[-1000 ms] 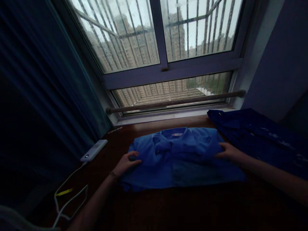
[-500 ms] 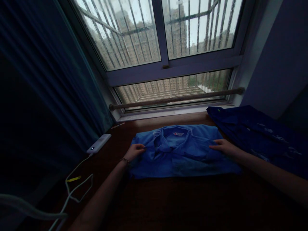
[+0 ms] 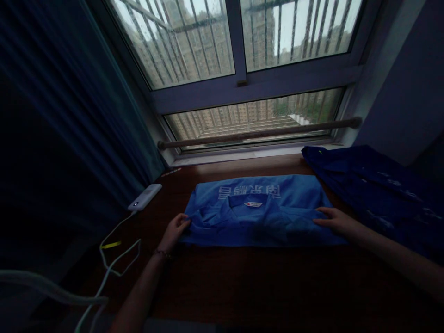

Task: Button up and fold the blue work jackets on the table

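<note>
A folded blue collared shirt (image 3: pixel 253 226) lies on the dark wooden surface, its collar and white label facing up. White printed characters show upside down on the fabric behind the collar. My left hand (image 3: pixel 177 227) pinches the shirt's left edge between thumb and fingers, a bracelet around that wrist. At the opposite side my right hand (image 3: pixel 331 219) has its thumb and fingers closed on the shirt's right part.
A darker blue garment (image 3: pixel 374 189) with white print lies at the right. On the left sits a white device (image 3: pixel 144 197) with a pale cable (image 3: pixel 106 273) and a yellow tag (image 3: pixel 111 245). Behind are a wooden rail (image 3: pixel 256 134), a barred window and a blue curtain (image 3: pixel 114 111).
Both hands have moved apart and pulled the shirt's collar part toward me. More of the white print behind the collar now shows. The view has shifted slightly.
</note>
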The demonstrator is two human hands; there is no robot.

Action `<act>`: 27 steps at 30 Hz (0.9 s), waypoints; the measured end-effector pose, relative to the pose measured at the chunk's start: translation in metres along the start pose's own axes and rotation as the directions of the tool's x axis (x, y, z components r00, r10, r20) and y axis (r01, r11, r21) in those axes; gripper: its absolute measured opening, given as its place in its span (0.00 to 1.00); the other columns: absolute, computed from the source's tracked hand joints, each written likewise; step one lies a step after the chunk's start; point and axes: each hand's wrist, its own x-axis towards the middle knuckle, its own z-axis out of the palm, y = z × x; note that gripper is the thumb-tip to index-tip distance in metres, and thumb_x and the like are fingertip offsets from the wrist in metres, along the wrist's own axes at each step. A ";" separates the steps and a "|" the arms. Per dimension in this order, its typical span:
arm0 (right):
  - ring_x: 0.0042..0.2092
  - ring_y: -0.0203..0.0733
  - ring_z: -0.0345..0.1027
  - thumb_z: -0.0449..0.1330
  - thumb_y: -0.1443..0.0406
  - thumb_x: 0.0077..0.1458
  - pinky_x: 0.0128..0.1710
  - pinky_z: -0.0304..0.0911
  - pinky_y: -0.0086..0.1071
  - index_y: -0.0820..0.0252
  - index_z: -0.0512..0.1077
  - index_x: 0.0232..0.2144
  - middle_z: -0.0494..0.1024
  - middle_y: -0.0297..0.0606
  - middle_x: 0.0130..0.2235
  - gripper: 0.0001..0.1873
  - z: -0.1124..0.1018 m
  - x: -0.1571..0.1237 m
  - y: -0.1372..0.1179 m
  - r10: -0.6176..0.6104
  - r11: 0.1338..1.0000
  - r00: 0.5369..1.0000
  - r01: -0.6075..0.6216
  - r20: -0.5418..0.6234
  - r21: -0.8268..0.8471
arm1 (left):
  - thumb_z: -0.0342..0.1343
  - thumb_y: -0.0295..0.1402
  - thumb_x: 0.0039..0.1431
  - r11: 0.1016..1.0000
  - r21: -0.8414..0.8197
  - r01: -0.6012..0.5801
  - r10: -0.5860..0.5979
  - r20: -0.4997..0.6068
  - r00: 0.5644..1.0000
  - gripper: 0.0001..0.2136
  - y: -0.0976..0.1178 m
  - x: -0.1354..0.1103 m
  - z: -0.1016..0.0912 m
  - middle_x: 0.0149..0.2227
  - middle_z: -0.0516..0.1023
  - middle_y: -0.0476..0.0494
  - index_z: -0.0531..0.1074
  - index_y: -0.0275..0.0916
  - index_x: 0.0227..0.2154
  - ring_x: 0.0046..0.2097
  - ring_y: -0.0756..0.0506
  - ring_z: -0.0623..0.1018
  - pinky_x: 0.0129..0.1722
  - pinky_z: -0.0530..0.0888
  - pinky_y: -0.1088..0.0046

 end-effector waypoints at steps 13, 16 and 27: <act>0.40 0.47 0.67 0.50 0.51 0.47 0.41 0.60 0.35 0.58 0.71 0.34 0.74 0.38 0.37 0.20 0.007 -0.016 0.001 -0.216 0.905 0.951 0.109 -0.223 -0.412 | 0.56 0.32 0.37 0.979 -0.173 -0.104 0.118 0.076 0.990 0.05 -0.005 -0.018 -0.005 0.30 0.70 0.47 0.68 0.35 0.17 0.32 0.47 0.70 0.32 0.68 0.74; 0.41 0.50 0.65 0.51 0.51 0.46 0.43 0.58 0.39 0.56 0.71 0.31 0.73 0.41 0.38 0.18 0.014 -0.015 0.018 -0.284 0.788 0.907 0.035 -0.312 -0.615 | 0.56 0.32 0.38 0.988 0.030 -0.151 0.149 0.061 0.987 0.05 -0.003 -0.018 -0.004 0.34 0.70 0.46 0.68 0.36 0.20 0.37 0.44 0.70 0.38 0.68 0.71; 0.48 0.54 0.60 0.54 0.48 0.40 0.46 0.57 0.43 0.64 0.55 0.50 0.64 0.51 0.48 0.39 0.016 -0.017 0.048 -0.283 0.789 0.777 -0.145 -0.562 -0.597 | 0.56 0.47 0.39 0.920 0.386 0.076 0.040 -0.284 0.958 0.31 -0.024 -0.037 0.002 0.45 0.67 0.38 0.59 0.37 0.46 0.47 0.40 0.69 0.47 0.65 0.63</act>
